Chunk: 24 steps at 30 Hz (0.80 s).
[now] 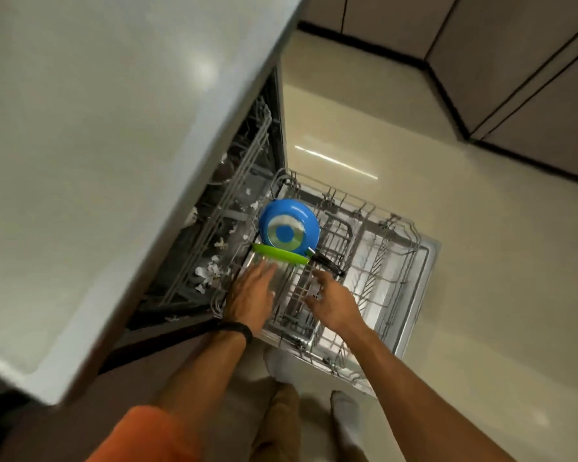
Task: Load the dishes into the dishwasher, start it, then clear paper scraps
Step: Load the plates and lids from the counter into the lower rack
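Rack (pixel 394 261): blue pan (pixel 289 228), green plate (pixel 279 255) upright | paper scraps (pixel 207 271) beside | left hand (pixel 251 298), right hand (pixel 334 303) spread

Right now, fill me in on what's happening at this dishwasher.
A person stands over the open dishwasher, its lower rack pulled out. A blue frying pan stands on edge in it, base toward the camera, a green plate just in front. The left hand reaches toward the plate, open and empty. The right hand hovers over the rack; a white bit shows at its fingers, and whether it is held is unclear. White paper scraps lie scattered inside, left of the rack.
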Tool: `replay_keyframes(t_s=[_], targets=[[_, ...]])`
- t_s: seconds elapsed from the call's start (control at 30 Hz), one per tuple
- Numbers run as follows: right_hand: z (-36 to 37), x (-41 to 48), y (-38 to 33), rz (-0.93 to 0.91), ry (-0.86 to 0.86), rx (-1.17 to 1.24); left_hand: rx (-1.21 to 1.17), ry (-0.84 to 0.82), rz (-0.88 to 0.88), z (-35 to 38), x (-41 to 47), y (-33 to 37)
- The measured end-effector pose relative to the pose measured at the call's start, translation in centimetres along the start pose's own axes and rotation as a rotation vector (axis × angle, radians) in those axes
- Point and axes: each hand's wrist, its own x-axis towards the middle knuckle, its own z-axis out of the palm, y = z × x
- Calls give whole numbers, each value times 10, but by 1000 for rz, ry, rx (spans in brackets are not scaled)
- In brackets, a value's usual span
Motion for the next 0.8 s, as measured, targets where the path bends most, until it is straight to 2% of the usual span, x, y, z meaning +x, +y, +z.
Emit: replay_keyframes(t_s=[0.13, 0.43, 0.6, 0.8], targets=[[-37, -69, -35, -125, 21, 17, -41, 64, -25, -52, -73, 47], [-93, -212, -115, -484, 63, -14, 30, 409, -2, -151, -219, 120], [-88, -265, -164, -683, 39, -39, 22, 626, -103, -196, -292, 113], [-26, -317, -237, -889, -101, -35, 7, 841, -307, -222, -393, 54]])
